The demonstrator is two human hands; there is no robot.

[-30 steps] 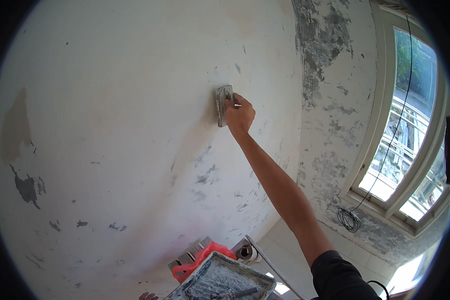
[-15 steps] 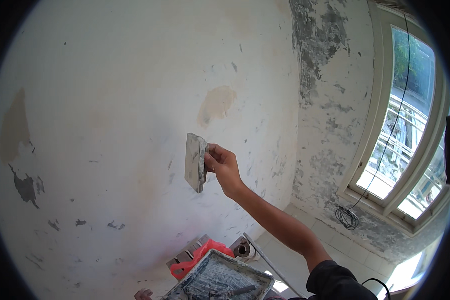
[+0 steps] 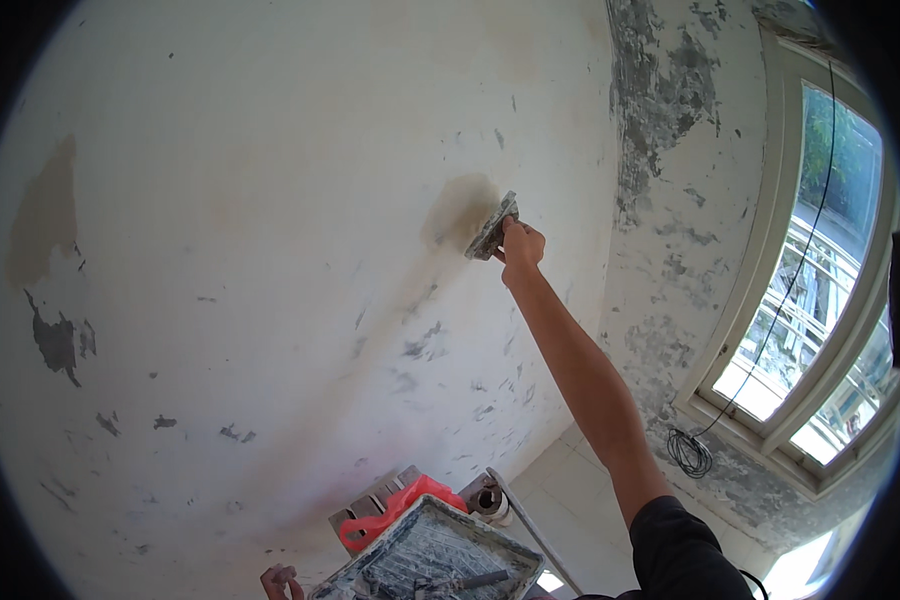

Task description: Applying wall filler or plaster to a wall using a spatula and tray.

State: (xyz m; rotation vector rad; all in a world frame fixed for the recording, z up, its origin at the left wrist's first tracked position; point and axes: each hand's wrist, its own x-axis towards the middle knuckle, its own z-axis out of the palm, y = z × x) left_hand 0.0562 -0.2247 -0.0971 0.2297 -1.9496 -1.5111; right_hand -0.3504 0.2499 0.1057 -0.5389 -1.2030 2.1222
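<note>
High on the white wall [image 3: 270, 250], my right hand [image 3: 525, 243] grips a flat, rectangular sanding block [image 3: 494, 226] smeared with grey and white. The block is tilted, at the right edge of a beige filler patch [image 3: 460, 205]; whether its whole face touches the wall cannot be made out. Shade darkens the patch and runs down to the left. At the lower edge, my left hand [image 3: 282, 582] shows only its bent, dusty fingers, left of a plaster-smeared tray [image 3: 440, 545]; what they hold, if anything, is hidden. A dark-handled tool [image 3: 480, 580] lies in the tray.
Behind the tray are a red plastic bag [image 3: 400, 508] and a roll-shaped item [image 3: 489, 502]. A slanting rail [image 3: 535, 530] stands right of them. On the right are a window [image 3: 805, 260], a hanging black cable [image 3: 792, 270] with its coil [image 3: 690, 453], and a peeling side wall [image 3: 665, 110].
My right hand has moved up and right with the sanding block, from below the beige patch to its right edge. The block has turned. More of my left hand's fingers shows.
</note>
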